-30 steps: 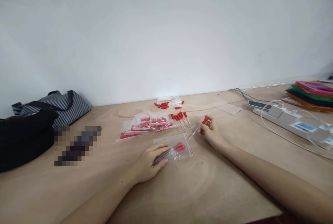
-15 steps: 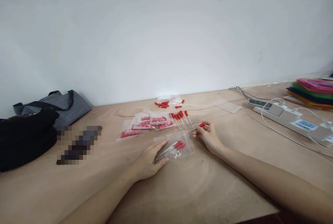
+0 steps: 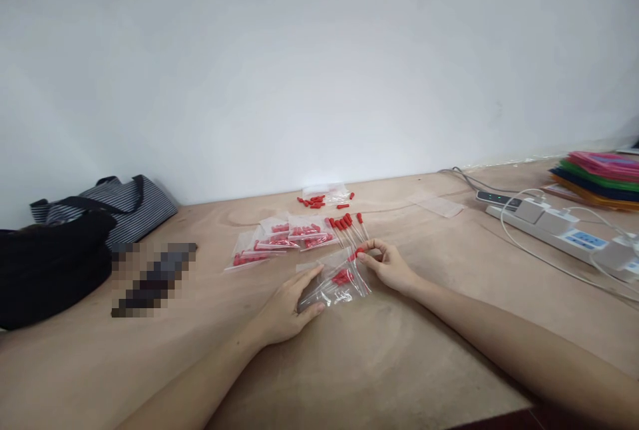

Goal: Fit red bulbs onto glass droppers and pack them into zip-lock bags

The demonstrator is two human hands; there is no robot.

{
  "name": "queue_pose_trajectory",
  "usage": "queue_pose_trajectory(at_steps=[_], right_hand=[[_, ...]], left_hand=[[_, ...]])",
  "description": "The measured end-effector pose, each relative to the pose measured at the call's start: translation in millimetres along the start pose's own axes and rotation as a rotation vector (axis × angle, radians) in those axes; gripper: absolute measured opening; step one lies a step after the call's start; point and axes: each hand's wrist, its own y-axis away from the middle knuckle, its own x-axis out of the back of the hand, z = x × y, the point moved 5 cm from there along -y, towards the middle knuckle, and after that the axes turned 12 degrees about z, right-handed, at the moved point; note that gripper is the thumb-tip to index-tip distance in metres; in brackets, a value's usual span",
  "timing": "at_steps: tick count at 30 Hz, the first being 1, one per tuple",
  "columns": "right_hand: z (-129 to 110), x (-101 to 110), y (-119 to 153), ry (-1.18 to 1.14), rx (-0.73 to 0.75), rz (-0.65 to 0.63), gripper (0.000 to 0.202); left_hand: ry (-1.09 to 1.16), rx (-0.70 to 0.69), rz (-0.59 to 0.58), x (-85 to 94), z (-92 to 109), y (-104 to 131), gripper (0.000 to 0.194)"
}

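My left hand (image 3: 289, 307) is at the left end of a clear zip bag (image 3: 324, 289), its fingers and thumb gripping the plastic. Inside that bag lie several droppers with red rubber bulbs (image 3: 342, 277), their thin stems toward my left palm. At the bag's right end, where the mouth is, my right hand (image 3: 388, 265) pinches another dropper (image 3: 359, 252) by its red bulb. Its stem points left into the bag, partly hidden by the plastic. Just beyond the right hand, several loose droppers (image 3: 347, 220) lie side by side, bulbs away from me.
Filled zip bags (image 3: 277, 240) overlap left of the loose droppers. Loose red bulbs (image 3: 315, 202) lie by a bag near the wall. An unfilled bag (image 3: 439, 206) and a power strip (image 3: 554, 233) with cables are right; a striped bag (image 3: 134, 207) and black cloth (image 3: 54, 270) left.
My right hand has moved left with the dropper, from beside the bag to its mouth, and the stem now goes in. My left hand has stayed on the bag.
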Motion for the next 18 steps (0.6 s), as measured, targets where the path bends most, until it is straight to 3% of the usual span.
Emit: queue_pose_trajectory(at_steps=[4,7,15,18], right_hand=[[-3,0,-5,0.232,0.300,-0.062,0.019],[-3,-11,-6,0.295,0.413,-0.191,0.013],[-10,-27,-6,0.468,0.510,-0.288,0.027],[-10,-11,-25,0.469,0.304,-0.151,0.016]], left_hand=[[0.000,-0.015,0.006,-0.3,0,-1,0.052],[-0.016,-0.017,-0.010,-1.2,0,-1,0.051],[-0.013,-0.040,-0.016,-1.7,0,0,0.049],[-0.025,-0.049,-0.011,-2.1,-2,0,0.049]])
